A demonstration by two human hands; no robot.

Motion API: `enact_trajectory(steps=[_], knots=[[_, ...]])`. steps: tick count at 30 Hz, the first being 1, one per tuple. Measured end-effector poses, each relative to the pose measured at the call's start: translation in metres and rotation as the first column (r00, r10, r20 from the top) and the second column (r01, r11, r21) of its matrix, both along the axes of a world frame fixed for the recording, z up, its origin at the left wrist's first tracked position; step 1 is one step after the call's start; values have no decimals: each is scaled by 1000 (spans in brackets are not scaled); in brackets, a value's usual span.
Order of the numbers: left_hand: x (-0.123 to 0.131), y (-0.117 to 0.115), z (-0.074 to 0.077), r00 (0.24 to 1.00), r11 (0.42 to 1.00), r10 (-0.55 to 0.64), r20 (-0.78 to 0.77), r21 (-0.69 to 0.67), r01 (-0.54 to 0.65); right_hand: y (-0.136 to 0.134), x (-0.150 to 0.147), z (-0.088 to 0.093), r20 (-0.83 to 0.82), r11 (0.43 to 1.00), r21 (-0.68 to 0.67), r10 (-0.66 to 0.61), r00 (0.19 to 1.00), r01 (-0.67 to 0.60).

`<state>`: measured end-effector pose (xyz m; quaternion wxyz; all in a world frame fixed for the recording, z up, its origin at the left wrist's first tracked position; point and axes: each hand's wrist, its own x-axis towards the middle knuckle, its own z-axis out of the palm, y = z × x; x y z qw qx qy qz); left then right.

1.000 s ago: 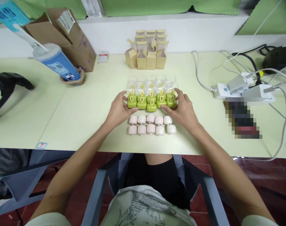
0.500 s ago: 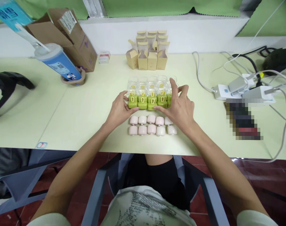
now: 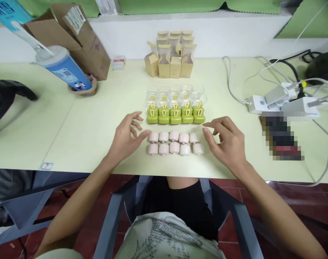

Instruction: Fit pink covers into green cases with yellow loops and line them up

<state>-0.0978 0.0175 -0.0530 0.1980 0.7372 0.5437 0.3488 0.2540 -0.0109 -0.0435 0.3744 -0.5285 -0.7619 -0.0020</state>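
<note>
My left hand [image 3: 126, 135] hovers at the left end of two rows of small pale pink rounded pieces [image 3: 174, 147], its fingers apart and holding nothing. At the rows' right end is my right hand [image 3: 226, 140], also empty, with thumb and index finger spread. Just behind the pink pieces stand two tight rows of green pieces [image 3: 175, 118] with yellow loops on them. Clear plastic cups or covers [image 3: 187, 90] are lined up behind the green ones, some with something yellow showing inside.
Small open cardboard boxes [image 3: 175, 66] stand together by the wall. Leftward are a blue tub [image 3: 67, 72], a large carton [image 3: 94, 54] and a small white box [image 3: 119, 63]. A power strip [image 3: 261, 104] with chargers, cables and a pixelated dark object [image 3: 281, 136] occupy the right.
Both hands have let go of the ends of the green rows. They have moved outward and toward me, beside the pink rows, uncovering the rightmost green pieces.
</note>
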Motion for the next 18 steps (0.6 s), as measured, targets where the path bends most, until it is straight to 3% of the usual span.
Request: enact_trajectory(steps=[4,7,10,14,18], knots=[[10,-32,-1,935,935,-302,-187,131,328,-10,10,-6,47,950,-70,308,950,-305],[32,-32,-10,848,865,-426,-314,133,484,-10,-6,-14,191,890,-190,448,873,-414],[52,-20,-22,823,861,-394,-409,151,487,-7,-23,-24,315,891,-231,448,837,-390],[60,-11,-32,831,868,-379,-408,154,471,-7,-29,-35,316,903,-218,424,849,-370],[54,-14,-24,790,831,-438,-429,141,537,-11,-22,-32,267,897,-205,436,860,-391]])
